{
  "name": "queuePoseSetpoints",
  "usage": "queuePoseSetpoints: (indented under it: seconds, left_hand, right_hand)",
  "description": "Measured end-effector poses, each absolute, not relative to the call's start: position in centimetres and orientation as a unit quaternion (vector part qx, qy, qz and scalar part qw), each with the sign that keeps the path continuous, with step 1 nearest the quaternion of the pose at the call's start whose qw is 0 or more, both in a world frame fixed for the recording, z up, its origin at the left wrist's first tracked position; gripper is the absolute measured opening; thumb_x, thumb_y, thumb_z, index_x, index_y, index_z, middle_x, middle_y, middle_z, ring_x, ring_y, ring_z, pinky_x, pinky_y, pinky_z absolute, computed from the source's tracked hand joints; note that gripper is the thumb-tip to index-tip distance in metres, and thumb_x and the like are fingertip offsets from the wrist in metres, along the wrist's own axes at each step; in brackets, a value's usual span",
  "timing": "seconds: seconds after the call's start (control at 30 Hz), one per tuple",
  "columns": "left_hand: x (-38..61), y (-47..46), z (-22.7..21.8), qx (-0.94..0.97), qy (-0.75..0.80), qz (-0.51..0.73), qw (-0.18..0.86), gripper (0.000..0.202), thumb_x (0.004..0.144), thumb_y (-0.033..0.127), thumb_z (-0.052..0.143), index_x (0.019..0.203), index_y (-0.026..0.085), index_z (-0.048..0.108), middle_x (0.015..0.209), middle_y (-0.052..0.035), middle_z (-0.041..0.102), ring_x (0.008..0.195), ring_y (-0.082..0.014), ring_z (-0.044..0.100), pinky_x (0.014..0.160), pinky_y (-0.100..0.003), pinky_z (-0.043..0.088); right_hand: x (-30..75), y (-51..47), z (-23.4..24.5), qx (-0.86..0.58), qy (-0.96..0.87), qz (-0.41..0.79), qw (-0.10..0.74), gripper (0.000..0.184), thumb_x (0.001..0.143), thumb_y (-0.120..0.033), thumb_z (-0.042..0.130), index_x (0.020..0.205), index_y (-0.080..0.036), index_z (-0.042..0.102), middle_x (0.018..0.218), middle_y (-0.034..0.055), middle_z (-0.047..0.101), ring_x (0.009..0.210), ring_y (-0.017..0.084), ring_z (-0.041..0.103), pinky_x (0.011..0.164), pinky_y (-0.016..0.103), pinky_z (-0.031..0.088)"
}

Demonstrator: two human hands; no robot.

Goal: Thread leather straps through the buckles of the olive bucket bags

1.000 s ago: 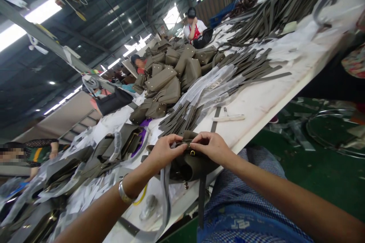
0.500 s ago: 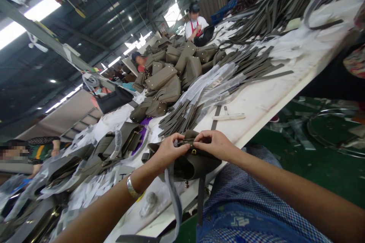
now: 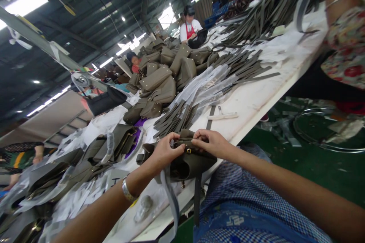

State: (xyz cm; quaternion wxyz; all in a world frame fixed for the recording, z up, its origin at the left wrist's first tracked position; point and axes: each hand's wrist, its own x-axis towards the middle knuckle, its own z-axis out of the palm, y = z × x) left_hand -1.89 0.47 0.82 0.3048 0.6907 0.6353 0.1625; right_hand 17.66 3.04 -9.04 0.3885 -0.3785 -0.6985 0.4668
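An olive-grey handbag (image 3: pixel 196 164) with a gold ring on its side lies at the table edge, tilted close to my lap. My left hand (image 3: pixel 169 149) pinches the bag's upper edge from the left, thumb and fingers closed. From the right, my right hand (image 3: pixel 209 143) grips the same edge, its fingertips almost meeting the left thumb. Whatever small part sits between the fingertips is hidden. A plastic-wrapped strap (image 3: pixel 171 197) hangs below my left hand, and a dark strap (image 3: pixel 197 197) dangles beneath the bag.
Several olive bags (image 3: pixel 159 79) are heaped on the white table (image 3: pixel 242 100). Bundled straps (image 3: pixel 196 91) lie before them, beside a small white tool (image 3: pixel 224 116). More bags (image 3: pixel 94 152) lie left. A co-worker's floral sleeve (image 3: pixel 346 45) is at the right; another person (image 3: pixel 189 28) sits beyond.
My view has shifted slightly, so the scene slides left. A co-worker's arm and floral sleeve have come in at the upper right. Both my hands keep their grip on the bag.
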Motion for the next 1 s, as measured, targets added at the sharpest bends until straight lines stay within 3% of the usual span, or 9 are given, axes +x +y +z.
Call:
queuePoseSetpoints:
  seconds: [0.13,0.27,0.4,0.5,0.63,0.7,0.8,0.87,1.0]
  left_hand:
    - [-2.0,0.5,0.8,0.693,0.638,0.163,0.293,0.029,0.076,0.035,0.065,0.098,0.016,0.062,0.089,-0.0013,0.064,0.083,-0.0181,0.058,0.074,-0.027,0.044]
    - [-1.9,0.4,1.1,0.682,0.647,0.158,0.303,0.032,0.075,0.036,0.065,0.099,0.015,0.061,0.084,-0.0009,0.062,0.078,-0.0174,0.058,0.070,-0.026,0.043]
    - [-2.1,0.4,0.9,0.677,0.648,0.160,0.310,0.035,0.075,0.039,0.066,0.101,0.016,0.062,0.084,-0.0005,0.063,0.074,-0.0163,0.058,0.067,-0.026,0.044]
    - [-2.5,0.6,0.5,0.684,0.641,0.166,0.306,0.034,0.075,0.040,0.065,0.100,0.016,0.063,0.084,-0.0007,0.064,0.074,-0.0165,0.059,0.067,-0.025,0.044]
    - [-2.5,0.7,0.3,0.691,0.639,0.169,0.293,0.033,0.074,0.038,0.066,0.098,0.016,0.064,0.085,-0.0021,0.067,0.077,-0.0179,0.061,0.068,-0.026,0.046]
    - [-2.4,0.8,0.4,0.695,0.639,0.168,0.284,0.032,0.074,0.037,0.066,0.097,0.016,0.065,0.088,-0.0031,0.068,0.081,-0.0193,0.062,0.070,-0.026,0.047]
    - [-2.4,0.9,0.3,0.707,0.628,0.175,0.273,0.030,0.073,0.035,0.067,0.096,0.016,0.065,0.091,-0.0041,0.069,0.085,-0.0207,0.063,0.075,-0.028,0.048]
    - [-2.4,0.9,0.1,0.714,0.619,0.188,0.269,0.029,0.073,0.034,0.066,0.096,0.016,0.065,0.092,-0.0042,0.069,0.086,-0.0208,0.063,0.077,-0.028,0.048]
    - [-2.5,0.8,-0.2,0.717,0.614,0.198,0.265,0.029,0.073,0.034,0.067,0.097,0.016,0.066,0.094,-0.0045,0.070,0.087,-0.0204,0.063,0.079,-0.028,0.047]
  right_hand:
    - [21.2,6.8,-9.7,-0.546,-0.762,0.180,0.299,0.026,0.097,-0.037,0.051,0.111,-0.020,0.065,0.112,0.0113,0.066,0.106,0.024,0.058,0.090,0.034,0.042]
    - [23.5,10.0,-11.3,-0.615,-0.739,0.138,0.237,0.018,0.085,-0.023,0.067,0.100,-0.014,0.070,0.118,0.0203,0.061,0.114,0.035,0.052,0.093,0.045,0.037]
    - [24.9,11.6,-11.9,-0.625,-0.724,0.174,0.233,0.012,0.086,-0.021,0.064,0.087,-0.011,0.071,0.101,0.0209,0.066,0.103,0.034,0.059,0.084,0.042,0.042]
    - [25.8,11.0,-11.2,-0.604,-0.718,0.223,0.264,0.024,0.093,-0.032,0.055,0.098,-0.014,0.068,0.092,0.0134,0.070,0.090,0.026,0.064,0.077,0.034,0.046]
    - [25.0,6.7,-8.7,-0.493,-0.621,0.403,0.457,0.042,0.098,-0.049,0.040,0.120,-0.017,0.055,0.089,0.0067,0.067,0.078,0.017,0.064,0.066,0.027,0.049]
    - [23.5,3.6,-7.2,-0.386,-0.500,0.556,0.540,0.046,0.087,-0.051,0.060,0.121,-0.020,0.054,0.069,-0.0016,0.057,0.057,0.013,0.056,0.056,0.026,0.047]
    - [20.8,-0.2,-5.6,-0.348,-0.466,0.656,0.481,0.038,0.083,-0.053,0.066,0.098,-0.018,0.064,0.052,-0.0075,0.040,0.037,0.006,0.032,0.038,0.021,0.028]
    - [19.2,-1.8,-5.0,-0.365,-0.505,0.642,0.447,0.036,0.084,-0.053,0.063,0.089,-0.017,0.067,0.053,-0.0045,0.045,0.040,0.008,0.036,0.038,0.022,0.027]
    - [17.3,-2.7,-5.0,-0.392,-0.600,0.543,0.437,0.029,0.089,-0.045,0.059,0.089,-0.019,0.072,0.079,0.0035,0.067,0.070,0.017,0.058,0.062,0.027,0.045]
